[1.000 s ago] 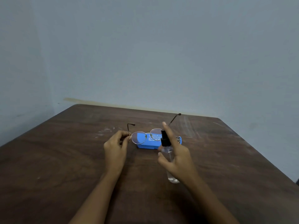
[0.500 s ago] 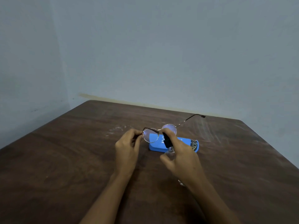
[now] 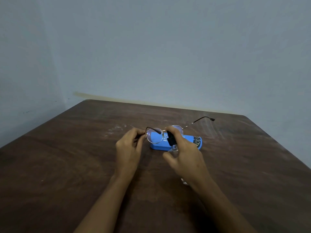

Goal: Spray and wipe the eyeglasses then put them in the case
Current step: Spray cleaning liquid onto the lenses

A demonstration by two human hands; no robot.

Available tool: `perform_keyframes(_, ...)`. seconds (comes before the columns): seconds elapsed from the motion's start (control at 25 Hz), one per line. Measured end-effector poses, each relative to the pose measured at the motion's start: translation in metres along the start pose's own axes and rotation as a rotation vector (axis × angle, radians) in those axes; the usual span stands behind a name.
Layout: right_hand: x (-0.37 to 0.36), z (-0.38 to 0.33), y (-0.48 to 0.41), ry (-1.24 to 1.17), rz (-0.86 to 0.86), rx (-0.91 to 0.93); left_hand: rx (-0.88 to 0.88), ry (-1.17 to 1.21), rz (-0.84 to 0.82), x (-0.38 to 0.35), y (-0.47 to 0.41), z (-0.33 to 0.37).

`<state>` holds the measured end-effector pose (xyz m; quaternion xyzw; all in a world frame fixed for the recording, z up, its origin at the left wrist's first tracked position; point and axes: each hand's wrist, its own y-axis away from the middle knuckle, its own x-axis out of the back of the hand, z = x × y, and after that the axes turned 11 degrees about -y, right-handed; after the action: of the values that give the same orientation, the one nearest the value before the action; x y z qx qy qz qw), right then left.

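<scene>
Holding eyeglasses (image 3: 154,135), spray bottle (image 3: 171,140) seemingly aimed

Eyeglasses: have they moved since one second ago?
Yes. The eyeglasses turned: the free temple tip, earlier above the right end of the blue case, now reaches past it to the right.

Dark wooden table (image 3: 67,165) stands against pale blue-grey walls (image 3: 168,47), dimly lit.
</scene>
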<state>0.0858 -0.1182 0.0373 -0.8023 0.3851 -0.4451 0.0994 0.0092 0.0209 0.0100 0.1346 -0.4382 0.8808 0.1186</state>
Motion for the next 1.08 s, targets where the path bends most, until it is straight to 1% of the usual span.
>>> perform_keyframes(0.12, 0.003, 0.001, 0.001, -0.010, 0.015, -0.011, -0.007, -0.008, 0.011, 0.001, 0.000, 0.001)
perform_keyframes(0.28, 0.009, 0.010, 0.001, -0.075, 0.118, -0.082, 0.003, -0.015, 0.047, 0.001, -0.001, 0.002)
perform_keyframes(0.48, 0.014, 0.015, 0.000, -0.172, 0.109, -0.139, 0.038, -0.016, 0.044, 0.001, -0.001, 0.002)
perform_keyframes(0.8, 0.015, 0.013, 0.003, -0.186, 0.155, -0.110, 0.036, -0.024, 0.043, 0.003, 0.000, 0.001)
perform_keyframes(1.08, 0.013, 0.017, 0.004, -0.246, 0.195, -0.100, 0.048, -0.016, 0.037, 0.002, 0.000, -0.002)
